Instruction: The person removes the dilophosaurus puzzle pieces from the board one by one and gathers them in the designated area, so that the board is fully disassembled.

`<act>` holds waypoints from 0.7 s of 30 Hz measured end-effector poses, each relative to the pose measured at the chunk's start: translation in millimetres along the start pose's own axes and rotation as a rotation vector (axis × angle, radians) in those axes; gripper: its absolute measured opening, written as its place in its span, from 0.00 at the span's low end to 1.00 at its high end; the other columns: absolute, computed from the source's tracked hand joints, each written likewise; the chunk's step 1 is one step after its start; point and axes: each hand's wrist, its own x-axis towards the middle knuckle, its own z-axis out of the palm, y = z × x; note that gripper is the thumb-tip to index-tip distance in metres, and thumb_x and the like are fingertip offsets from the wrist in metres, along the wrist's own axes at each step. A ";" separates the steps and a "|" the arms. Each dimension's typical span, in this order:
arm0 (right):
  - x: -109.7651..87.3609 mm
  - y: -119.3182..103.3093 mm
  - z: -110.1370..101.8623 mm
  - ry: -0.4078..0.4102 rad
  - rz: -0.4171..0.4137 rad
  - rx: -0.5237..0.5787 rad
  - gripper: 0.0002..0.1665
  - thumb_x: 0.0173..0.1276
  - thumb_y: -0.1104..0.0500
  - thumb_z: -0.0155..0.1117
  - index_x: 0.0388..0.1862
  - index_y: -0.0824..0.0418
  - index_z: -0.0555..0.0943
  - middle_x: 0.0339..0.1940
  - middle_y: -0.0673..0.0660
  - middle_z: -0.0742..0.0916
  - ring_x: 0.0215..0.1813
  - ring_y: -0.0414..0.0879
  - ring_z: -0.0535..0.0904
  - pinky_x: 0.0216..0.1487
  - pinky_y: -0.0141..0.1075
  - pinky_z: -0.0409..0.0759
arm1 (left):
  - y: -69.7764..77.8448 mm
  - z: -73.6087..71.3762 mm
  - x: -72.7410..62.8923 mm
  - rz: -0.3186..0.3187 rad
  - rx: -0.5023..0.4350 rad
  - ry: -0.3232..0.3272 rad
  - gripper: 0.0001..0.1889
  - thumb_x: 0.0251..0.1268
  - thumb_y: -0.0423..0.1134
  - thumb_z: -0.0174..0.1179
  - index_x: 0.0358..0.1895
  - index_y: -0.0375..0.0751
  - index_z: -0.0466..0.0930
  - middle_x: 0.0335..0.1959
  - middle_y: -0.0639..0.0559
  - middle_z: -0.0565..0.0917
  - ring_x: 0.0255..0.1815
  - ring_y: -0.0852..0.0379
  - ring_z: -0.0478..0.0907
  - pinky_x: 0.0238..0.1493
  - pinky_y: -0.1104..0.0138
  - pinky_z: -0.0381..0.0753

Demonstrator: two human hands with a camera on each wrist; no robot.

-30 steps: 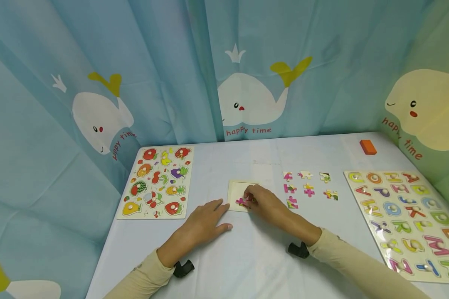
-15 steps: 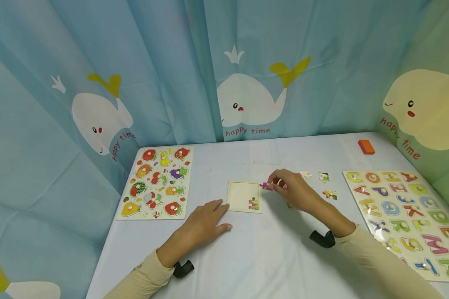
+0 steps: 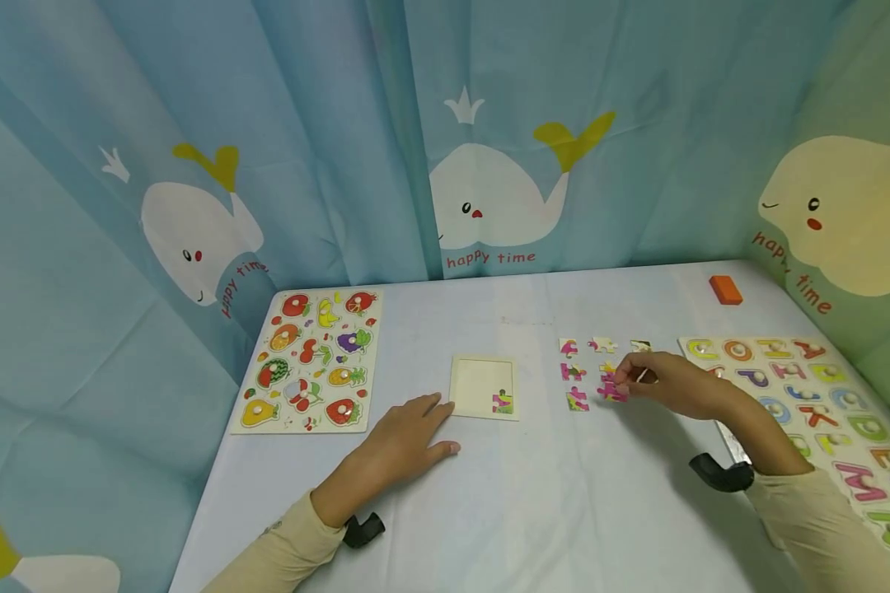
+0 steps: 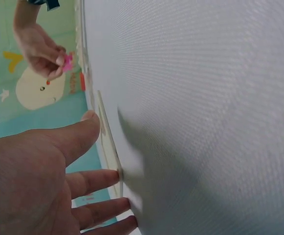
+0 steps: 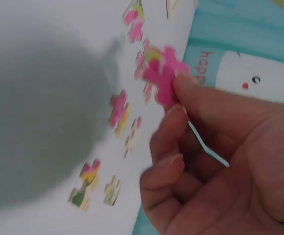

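Observation:
My right hand (image 3: 675, 385) pinches a pink jigsaw piece (image 5: 163, 73) between thumb and forefinger, held up off the table in the right wrist view. Below and around it lie several loose jigsaw pieces, such as a pink one (image 3: 578, 400) and a pale one (image 3: 604, 344). Fingers extended, my left hand (image 3: 404, 441) rests with its fingertips at the lower left corner of a small square wooden puzzle tray (image 3: 478, 380). One pink and green piece (image 3: 503, 402) sits in the tray's lower right corner. The right hand hides part of the loose pieces in the head view.
A fruit peg board (image 3: 311, 362) lies at the left and an alphabet peg board (image 3: 808, 412) at the right, partly beneath the right forearm. An orange block (image 3: 725, 290) is near the far right corner. A blue curtain (image 3: 326, 148) hangs behind the table.
From the tray, my right hand has moved right to the loose pieces, carrying the pink piece. It uncovered the piece in the tray's corner. My left hand has stayed put.

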 end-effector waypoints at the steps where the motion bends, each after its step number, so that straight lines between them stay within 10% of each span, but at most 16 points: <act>1: -1.7 3.4 -0.8 -0.034 0.006 0.033 0.01 0.78 0.65 0.64 0.44 0.61 0.82 0.40 0.51 0.83 0.43 0.40 0.76 0.43 0.30 0.78 | -0.4 0.4 0.2 0.001 0.001 0.000 0.35 0.77 0.59 0.60 0.77 0.41 0.71 0.78 0.39 0.71 0.78 0.41 0.69 0.74 0.45 0.73; 8: -2.3 15.2 3.5 -0.168 -0.007 0.113 0.02 0.78 0.66 0.62 0.43 0.61 0.82 0.40 0.52 0.83 0.43 0.39 0.75 0.43 0.30 0.76 | -1.7 1.3 0.4 0.004 -0.008 0.001 0.35 0.77 0.59 0.61 0.77 0.42 0.71 0.78 0.39 0.71 0.78 0.40 0.70 0.74 0.44 0.73; 21: 7.0 14.7 13.8 -0.053 0.056 -0.146 0.02 0.73 0.66 0.68 0.42 0.62 0.82 0.38 0.49 0.84 0.41 0.43 0.75 0.40 0.33 0.77 | 0.6 -0.8 -1.1 -0.004 0.002 0.002 0.35 0.77 0.59 0.61 0.78 0.42 0.71 0.78 0.40 0.71 0.78 0.41 0.69 0.73 0.44 0.73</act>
